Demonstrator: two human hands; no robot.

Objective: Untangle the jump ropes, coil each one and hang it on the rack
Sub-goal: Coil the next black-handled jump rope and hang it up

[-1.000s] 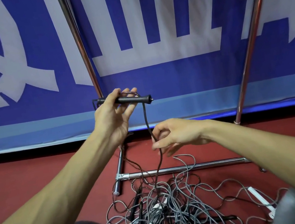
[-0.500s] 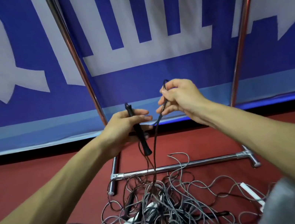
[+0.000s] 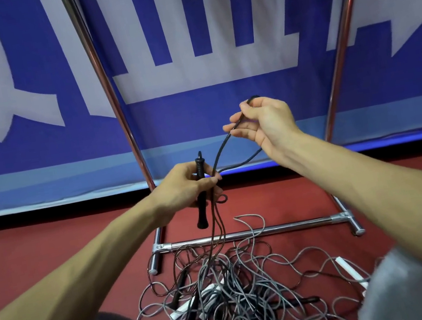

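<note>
Black handle (image 3: 201,195) upright, gripped in my left hand (image 3: 182,192); right hand (image 3: 265,125) pinches its cord (image 3: 220,149) raised. Cord trails into floor tangle (image 3: 227,296) before rack (image 3: 244,234). Risk: pulling higher cinches knots below.

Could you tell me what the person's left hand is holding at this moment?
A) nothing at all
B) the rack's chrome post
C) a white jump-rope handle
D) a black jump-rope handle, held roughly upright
D: the left hand grips a black handle held roughly upright, while the right hand pinches a raised loop of the black rope above the tangled pile.
</note>
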